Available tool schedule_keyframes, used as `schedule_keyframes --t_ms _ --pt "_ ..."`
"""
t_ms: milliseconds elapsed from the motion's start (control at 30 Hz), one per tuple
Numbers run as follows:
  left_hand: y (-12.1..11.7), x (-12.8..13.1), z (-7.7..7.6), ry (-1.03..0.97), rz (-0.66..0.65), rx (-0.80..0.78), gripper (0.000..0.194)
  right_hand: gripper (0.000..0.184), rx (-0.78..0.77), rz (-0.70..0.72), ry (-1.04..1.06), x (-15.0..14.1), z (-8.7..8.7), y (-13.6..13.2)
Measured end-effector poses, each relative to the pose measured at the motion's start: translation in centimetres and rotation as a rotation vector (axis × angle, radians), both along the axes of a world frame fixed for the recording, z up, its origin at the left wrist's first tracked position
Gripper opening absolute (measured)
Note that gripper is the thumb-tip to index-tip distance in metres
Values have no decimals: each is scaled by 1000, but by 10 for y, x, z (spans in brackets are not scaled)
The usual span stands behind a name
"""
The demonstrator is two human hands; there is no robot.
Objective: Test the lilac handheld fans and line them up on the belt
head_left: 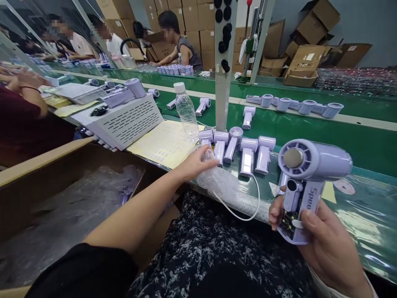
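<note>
My right hand (322, 236) is wrapped round the handle of a lilac handheld fan (330, 159), tilted up at the right. Its round grille faces left, and part of its handle shows dark inner parts. My left hand (197, 163) reaches to the table edge, thumb and fingers around the crumpled top of a clear plastic bag (218, 180). Some of those fingers are hidden. Just beyond it stand several more lilac fans (247, 157) in a row. A white cable (258, 194) loops from the row down over the plastic.
A clear bottle (186, 109) stands on a yellow sheet (158, 142), beside a slotted metal box (130, 118). At lower left an open carton (46, 161) holds plastic bags. More fans (307, 106) lie along the green conveyor (279, 126), past a white post (221, 95). Co-workers sit opposite.
</note>
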State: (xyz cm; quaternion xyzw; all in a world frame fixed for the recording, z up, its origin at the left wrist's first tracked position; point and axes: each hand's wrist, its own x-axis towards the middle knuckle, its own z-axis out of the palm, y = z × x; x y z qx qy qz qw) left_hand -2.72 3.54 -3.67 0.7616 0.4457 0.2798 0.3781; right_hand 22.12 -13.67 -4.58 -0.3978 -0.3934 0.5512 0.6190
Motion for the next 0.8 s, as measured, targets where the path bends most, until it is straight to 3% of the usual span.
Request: schedule_keyframes --t_ms 133,233,300,333,400,467,567,667,800 --pt "13 16 -27 125 123 341 42 22 -57 -22 36 9 -14 4" --pt "0 16 -35 125 185 876 38 22 -109 -26 49 18 -23 1" --pt "-14 16 -34 75 101 1199 39 24 -143 -45 53 21 -25 0" --pt "-22 17 -32 64 -16 1248 37 26 -159 -59 57 21 -24 1" --pt "-34 22 -30 193 -302 1102 23 30 -177 -101 67 17 -21 3" --pt "-40 32 -29 469 -440 764 19 32 -184 -136 73 12 -18 6" --pt "-40 44 -31 727 -333 422 33 34 -198 -126 50 5 -14 8" --pt "-36 50 -34 751 -234 356 36 38 -208 -91 1 4 -14 7" --pt "-32 47 -28 705 -246 241 14 41 -232 -60 -129 10 -24 7"
